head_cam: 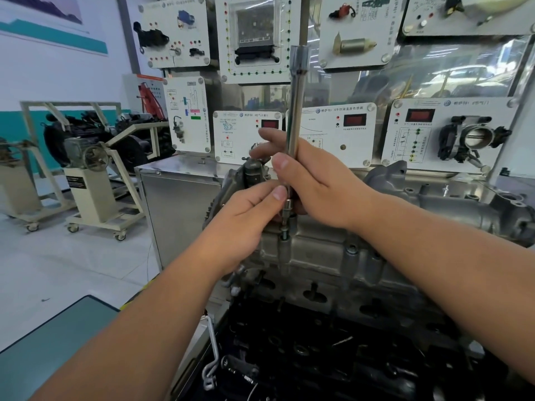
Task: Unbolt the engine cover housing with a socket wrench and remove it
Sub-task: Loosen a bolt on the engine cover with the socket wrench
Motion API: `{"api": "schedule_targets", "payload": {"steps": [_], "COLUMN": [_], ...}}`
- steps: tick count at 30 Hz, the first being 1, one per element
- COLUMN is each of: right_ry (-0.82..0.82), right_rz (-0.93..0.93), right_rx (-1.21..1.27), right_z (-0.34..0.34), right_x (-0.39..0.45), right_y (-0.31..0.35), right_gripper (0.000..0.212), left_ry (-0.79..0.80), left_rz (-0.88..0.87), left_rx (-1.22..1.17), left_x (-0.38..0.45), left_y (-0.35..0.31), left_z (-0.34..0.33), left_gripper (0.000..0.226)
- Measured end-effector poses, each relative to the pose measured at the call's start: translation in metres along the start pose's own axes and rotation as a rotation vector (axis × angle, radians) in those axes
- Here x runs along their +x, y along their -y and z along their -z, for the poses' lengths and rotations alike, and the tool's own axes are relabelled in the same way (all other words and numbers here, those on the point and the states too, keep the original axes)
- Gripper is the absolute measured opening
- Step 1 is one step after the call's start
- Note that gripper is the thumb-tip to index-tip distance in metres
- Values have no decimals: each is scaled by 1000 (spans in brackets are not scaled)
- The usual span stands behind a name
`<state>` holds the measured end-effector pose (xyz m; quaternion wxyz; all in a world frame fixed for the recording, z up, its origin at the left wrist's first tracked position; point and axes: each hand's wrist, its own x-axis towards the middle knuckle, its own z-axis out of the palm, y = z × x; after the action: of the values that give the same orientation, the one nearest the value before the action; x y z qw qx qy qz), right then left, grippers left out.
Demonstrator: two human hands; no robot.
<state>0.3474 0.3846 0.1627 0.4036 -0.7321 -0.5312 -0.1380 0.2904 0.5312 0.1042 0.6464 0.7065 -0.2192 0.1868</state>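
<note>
A long chrome socket wrench (296, 111) stands nearly upright over the grey cast engine cover housing (324, 256). Its small socket tip (286, 218) points down at a bolt (285, 235) in a recess on the housing's top left edge. My right hand (315, 178) grips the lower part of the shaft, thumb across the front. Just below it, my left hand (249, 215) pinches the wrench by the socket end. More bolts sit along the housing's near edge, one of them (351, 250) to the right.
Behind the engine stands a wall of white training panels with sensors and a throttle body (472, 138). A steel cabinet (179, 204) is at the left. Engine stands on castors (95, 180) fill the far left floor. A bent metal tube (212, 354) lies below.
</note>
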Motion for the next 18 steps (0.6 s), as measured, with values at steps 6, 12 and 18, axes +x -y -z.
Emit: {"api": "schedule_targets", "payload": {"steps": [6,12,18], "right_ry": [-57,-126,-86], "right_rz": [51,47,22], "right_rx": [-46,-74,-71], "right_z": [2,1,3], "right_x": [-2,-1,-2], "right_y": [2,4,4], "right_gripper": [54,33,40], "left_ry": [-26,-64,-33], "left_rz": [-59,-43,4], "left_rx": [-45,-34,-31], "left_x": [2,4,2], "left_y": [-1,0,0], "left_z": [-4,-3,1], "left_gripper": [16,20,23]}}
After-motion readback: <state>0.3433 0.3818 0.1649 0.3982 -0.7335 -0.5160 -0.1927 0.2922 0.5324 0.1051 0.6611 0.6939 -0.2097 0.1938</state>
